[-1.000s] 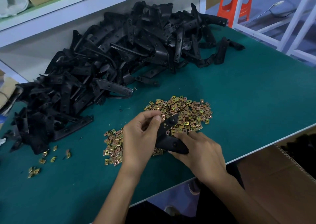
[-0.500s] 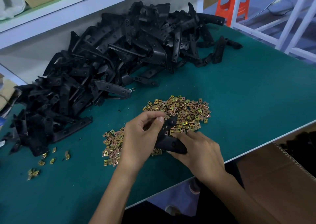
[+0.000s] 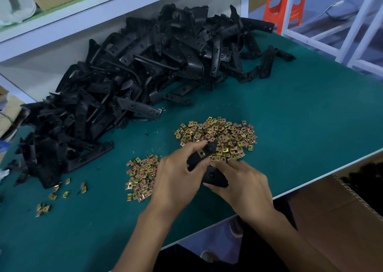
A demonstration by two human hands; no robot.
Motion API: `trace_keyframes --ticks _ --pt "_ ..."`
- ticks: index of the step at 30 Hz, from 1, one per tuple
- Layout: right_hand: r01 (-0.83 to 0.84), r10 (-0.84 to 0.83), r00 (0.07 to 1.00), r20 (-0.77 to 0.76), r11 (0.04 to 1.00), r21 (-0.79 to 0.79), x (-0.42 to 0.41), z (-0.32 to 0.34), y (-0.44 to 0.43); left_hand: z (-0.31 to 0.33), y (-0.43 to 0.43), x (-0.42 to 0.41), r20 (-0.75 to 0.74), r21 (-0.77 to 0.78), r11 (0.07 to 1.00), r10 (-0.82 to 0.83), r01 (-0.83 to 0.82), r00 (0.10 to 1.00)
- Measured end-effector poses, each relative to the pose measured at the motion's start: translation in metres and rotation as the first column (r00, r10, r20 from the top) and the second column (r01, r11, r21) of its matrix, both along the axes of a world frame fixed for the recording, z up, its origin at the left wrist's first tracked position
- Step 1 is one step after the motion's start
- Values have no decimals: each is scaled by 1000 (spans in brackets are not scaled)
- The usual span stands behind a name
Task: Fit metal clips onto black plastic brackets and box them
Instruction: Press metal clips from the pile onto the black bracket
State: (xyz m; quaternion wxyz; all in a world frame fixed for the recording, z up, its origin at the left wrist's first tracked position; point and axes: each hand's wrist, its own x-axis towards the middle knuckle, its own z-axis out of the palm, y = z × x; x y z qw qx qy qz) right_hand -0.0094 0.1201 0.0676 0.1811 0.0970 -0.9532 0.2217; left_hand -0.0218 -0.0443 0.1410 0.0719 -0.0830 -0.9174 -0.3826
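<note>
A black plastic bracket is held between both hands over the green table, just in front of the heap of gold metal clips. My left hand grips the bracket's upper arm, thumb and forefinger pinched at a gold clip sitting on that arm. My right hand holds the bracket's lower end from the right. A smaller clip heap lies left of my left hand. A large pile of black brackets fills the back left.
A few stray clips lie at the near left. An open cardboard box with black parts in it stands below the table's right edge. White shelving backs the table; an orange stool and white frames stand at the far right.
My left fingers have shifted on the bracket's upper arm, and a gold clip now shows seated on it. The bracket and my right hand have stayed nearly in place.
</note>
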Motion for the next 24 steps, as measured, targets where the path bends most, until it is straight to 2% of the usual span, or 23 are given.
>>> trace_keyframes --ticks 6,11,14,20,24 --pt "-4 4 1000 -9 1000 -1 1 -2 0 -2 -3 0 9 -14 999 39 -38 999" --pt "9 -9 1000 19 1000 -5 1 -2 0 -6 -4 1 -138 -59 996 56 -65 989" --pt "12 -10 999 42 999 -33 2 -3 1 -8 -13 6 -139 -54 997 43 -50 989" --pt "40 -40 998 40 999 -22 1 -4 0 -13 -36 19 -226 -50 987 138 -153 964" --pt "55 -53 996 65 998 -26 2 -4 0 -12 -30 18 -265 -80 987 113 -138 958"
